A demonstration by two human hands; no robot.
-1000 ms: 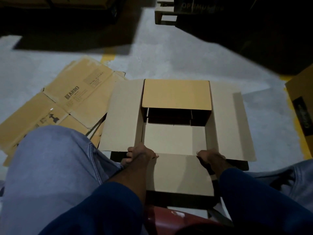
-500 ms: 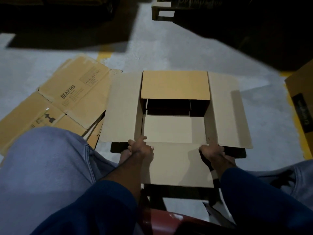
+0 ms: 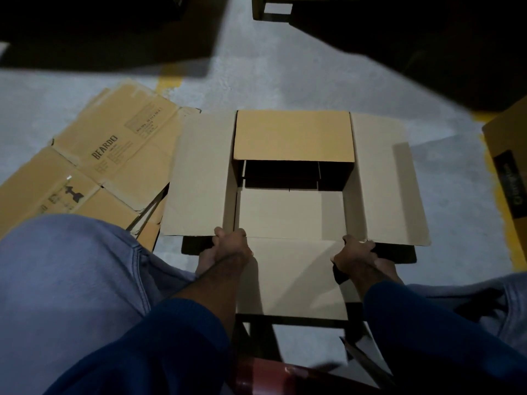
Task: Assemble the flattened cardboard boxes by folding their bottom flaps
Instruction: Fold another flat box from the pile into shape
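An opened cardboard box (image 3: 293, 212) stands on the floor in front of me, its flaps spread out. The far flap (image 3: 293, 135) tilts inward over the opening, the side flaps (image 3: 199, 172) lie outward, and the near flap (image 3: 291, 277) hangs toward me. My left hand (image 3: 228, 249) grips the box's near left corner, fingers curled over the edge. At the near right corner my right hand (image 3: 356, 253) grips the edge the same way. Inside, one flap lies flat and a dark gap shows behind it.
Flattened cardboard boxes (image 3: 94, 172) printed "BEARDO" lie stacked on the floor to the left. Another brown box (image 3: 510, 166) stands at the right edge. My knees in light trousers flank the box. A red seat (image 3: 273, 377) is below me. Dark pallets sit far back.
The box has shifted slightly away from me and the view moved closer. Both hands keep their grip at the near corners; the near flap hangs lower toward me.
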